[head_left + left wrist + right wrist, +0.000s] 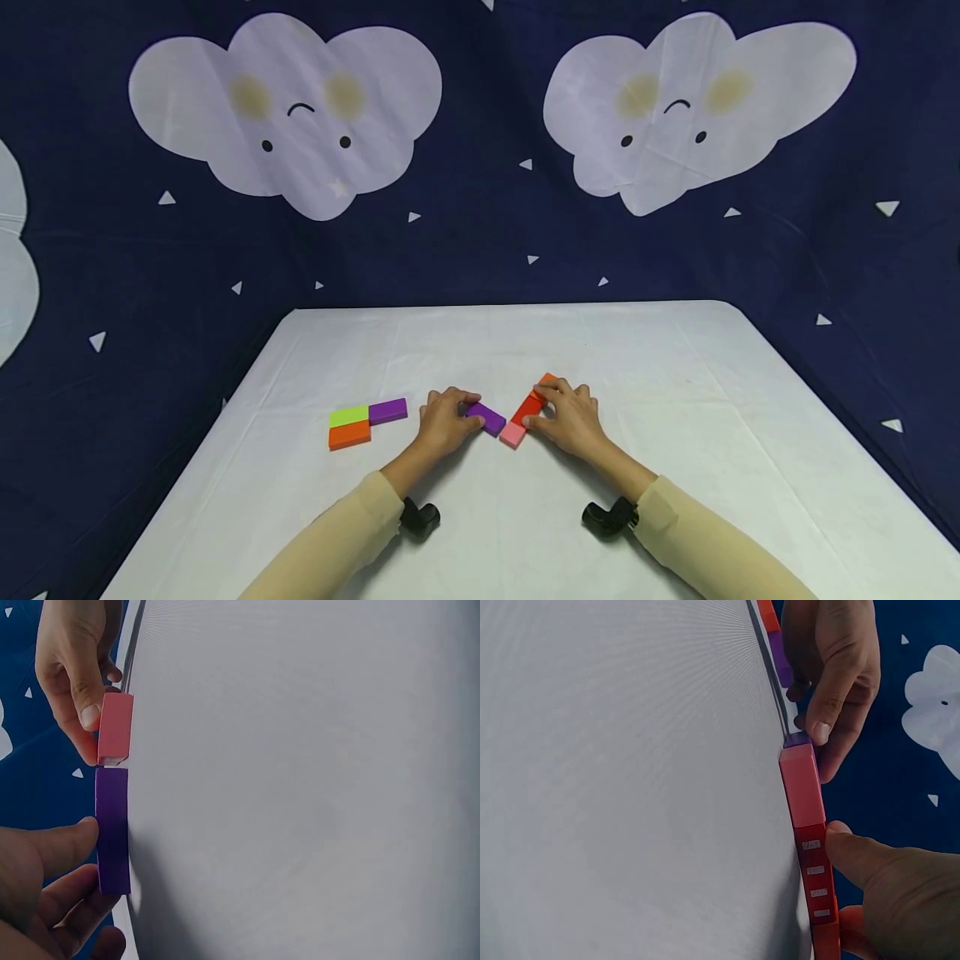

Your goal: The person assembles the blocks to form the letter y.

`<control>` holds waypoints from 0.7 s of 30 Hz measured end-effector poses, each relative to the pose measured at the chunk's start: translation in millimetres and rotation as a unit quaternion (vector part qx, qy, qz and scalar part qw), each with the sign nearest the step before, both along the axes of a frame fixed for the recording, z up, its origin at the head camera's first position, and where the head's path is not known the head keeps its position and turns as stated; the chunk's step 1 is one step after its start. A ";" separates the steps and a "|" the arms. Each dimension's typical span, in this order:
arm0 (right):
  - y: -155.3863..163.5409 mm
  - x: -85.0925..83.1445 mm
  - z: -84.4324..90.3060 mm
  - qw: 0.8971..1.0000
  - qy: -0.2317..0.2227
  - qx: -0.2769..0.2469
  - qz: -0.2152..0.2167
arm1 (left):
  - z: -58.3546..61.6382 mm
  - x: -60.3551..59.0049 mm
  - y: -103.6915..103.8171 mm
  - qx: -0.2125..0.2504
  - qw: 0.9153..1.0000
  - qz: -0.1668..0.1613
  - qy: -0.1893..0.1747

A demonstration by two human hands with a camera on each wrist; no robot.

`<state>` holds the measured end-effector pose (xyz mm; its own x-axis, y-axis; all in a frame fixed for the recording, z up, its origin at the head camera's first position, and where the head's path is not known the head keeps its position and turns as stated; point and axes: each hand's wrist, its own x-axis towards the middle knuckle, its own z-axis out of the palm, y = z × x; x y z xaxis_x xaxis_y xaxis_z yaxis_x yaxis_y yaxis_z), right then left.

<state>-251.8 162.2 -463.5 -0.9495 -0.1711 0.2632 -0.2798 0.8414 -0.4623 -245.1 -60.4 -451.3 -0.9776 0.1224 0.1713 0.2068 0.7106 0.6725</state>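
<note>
The head view looks down across the table (675,392) from its near edge, while both wrist views skim its surface closely, sharing the pink block (115,727).

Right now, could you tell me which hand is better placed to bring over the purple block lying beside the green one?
Probably the left hand: that purple block lies just to its outer side, whereas the right hand would have to cross over.

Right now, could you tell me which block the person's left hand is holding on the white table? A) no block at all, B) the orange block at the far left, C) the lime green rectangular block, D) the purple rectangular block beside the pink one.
D: the left hand grips the purple rectangular block that meets the pink square block, while the lime green rectangular block lies untouched farther left.
</note>
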 end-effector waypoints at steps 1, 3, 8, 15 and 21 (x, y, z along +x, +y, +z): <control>0.0 0.0 0.2 1.000 -0.001 0.001 0.000 | 0.1 -0.4 0.1 0.000 1.000 -0.002 0.000; 0.0 -0.4 0.1 1.000 -0.001 0.002 0.001 | 0.2 -1.2 0.3 0.000 1.000 -0.006 0.000; -0.3 -0.6 -0.5 1.000 -0.005 0.005 -0.002 | 0.7 -2.3 0.6 -0.001 1.000 -0.017 0.005; -0.2 0.4 0.0 1.000 -0.008 0.007 -0.002 | 0.8 -3.8 1.3 -0.001 1.000 -0.027 0.002; -0.3 0.9 1.1 1.000 -0.010 0.008 -0.002 | 1.6 -4.4 1.7 -0.002 0.999 -0.033 0.002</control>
<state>-250.9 161.9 -462.4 -0.9552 -0.1713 0.2412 -0.2671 0.8498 -0.4544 -249.5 -58.7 -449.7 -0.9664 0.1881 0.1753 0.2571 0.6980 0.6684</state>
